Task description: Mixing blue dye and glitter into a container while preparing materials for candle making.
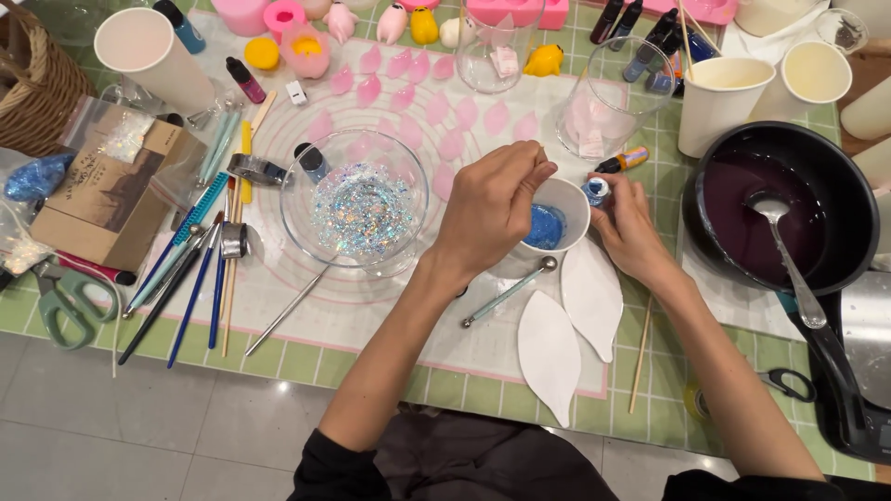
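Small white cup of blue liquid (pixel 555 223) sits directly under the left hand (pixel 490 206), pinched shut on a thin stick; right hand (pixel 624 221) grips a small blue-capped bottle (pixel 596 191) just beside its rim

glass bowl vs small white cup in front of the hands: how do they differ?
The glass bowl is clear and wide; the small white cup is opaque and much smaller. The glass bowl holds silvery iridescent flakes, the small white cup a blue mass. The left hand hovers over the cup, and the right hand holds a small bottle at its rim; the bowl stands untouched. Both are round and open-topped.
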